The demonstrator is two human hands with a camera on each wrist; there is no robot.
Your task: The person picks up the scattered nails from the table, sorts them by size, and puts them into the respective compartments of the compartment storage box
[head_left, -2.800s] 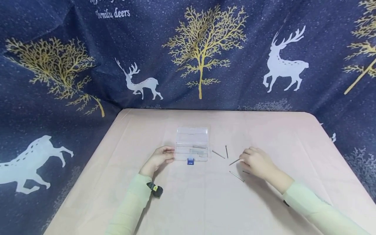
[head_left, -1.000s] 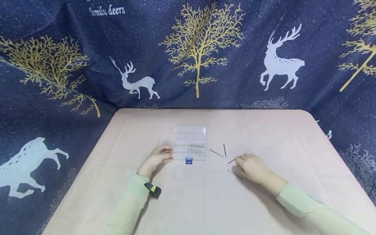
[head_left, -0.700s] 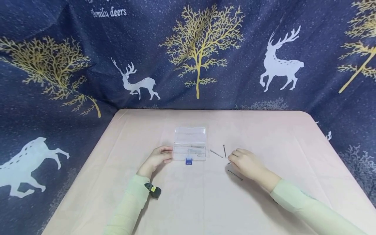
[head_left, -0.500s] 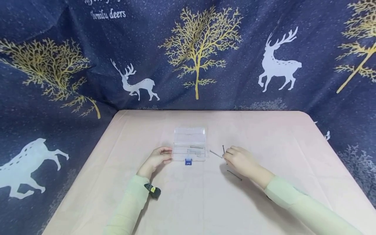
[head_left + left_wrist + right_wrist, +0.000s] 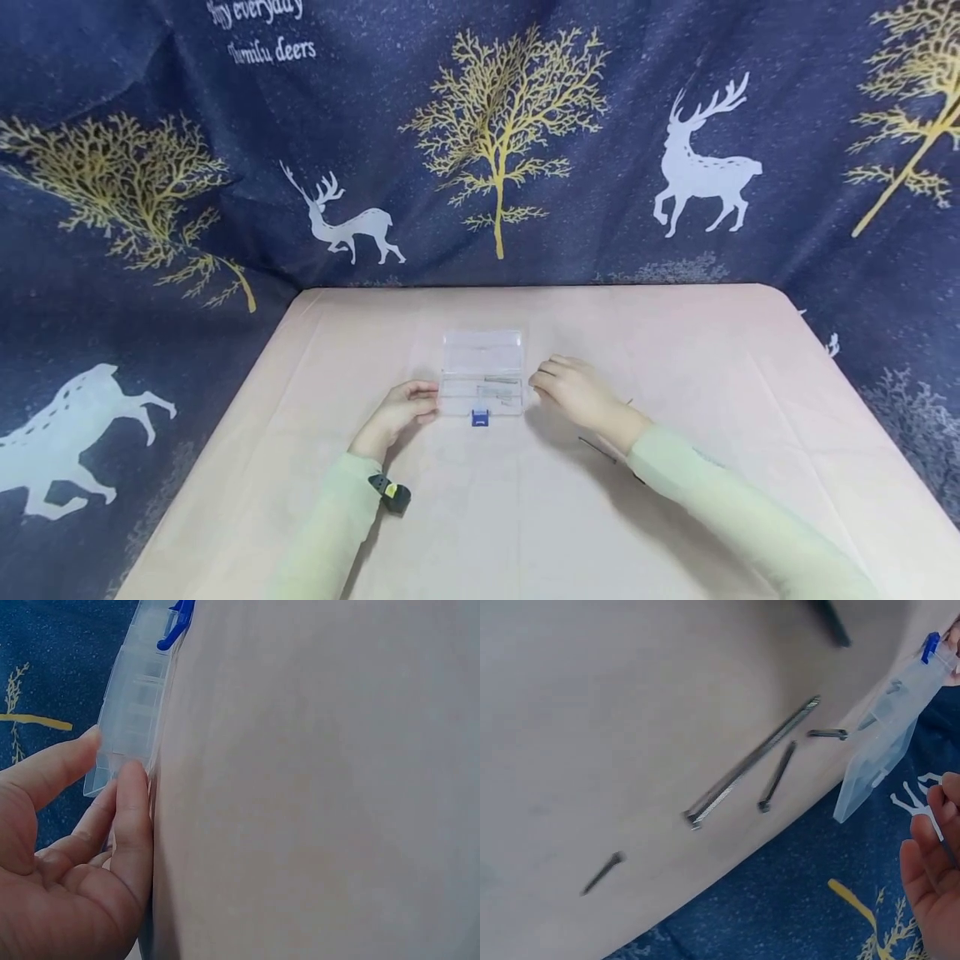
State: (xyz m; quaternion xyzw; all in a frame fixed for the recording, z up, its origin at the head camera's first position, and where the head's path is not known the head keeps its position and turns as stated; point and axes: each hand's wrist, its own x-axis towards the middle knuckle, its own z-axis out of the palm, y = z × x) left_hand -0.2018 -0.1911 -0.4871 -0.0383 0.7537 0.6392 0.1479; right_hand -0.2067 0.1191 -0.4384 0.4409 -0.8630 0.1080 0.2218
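A small clear plastic box [image 5: 482,375] with a blue latch [image 5: 480,418] lies open on the pink tablecloth, with a few nails inside. My left hand [image 5: 405,406] pinches the box's left end [image 5: 139,690] between thumb and forefinger. My right hand [image 5: 570,392] hovers just right of the box with its fingers [image 5: 934,862] curled; a thin dark nail shaft shows between them. Loose nails lie on the cloth below that hand: a long one [image 5: 754,757], a shorter one [image 5: 778,775] and another near the box [image 5: 827,734].
One more nail [image 5: 597,450] lies beside my right forearm, and a small one [image 5: 600,872] lies apart. The pink table [image 5: 525,517] is backed and flanked by a dark blue cloth with deer and trees [image 5: 495,133]. A black clip sits on my left sleeve [image 5: 393,493].
My right hand picked a nail off the cloth at the right and carried it left to the box's right side. My left hand stayed on the box.
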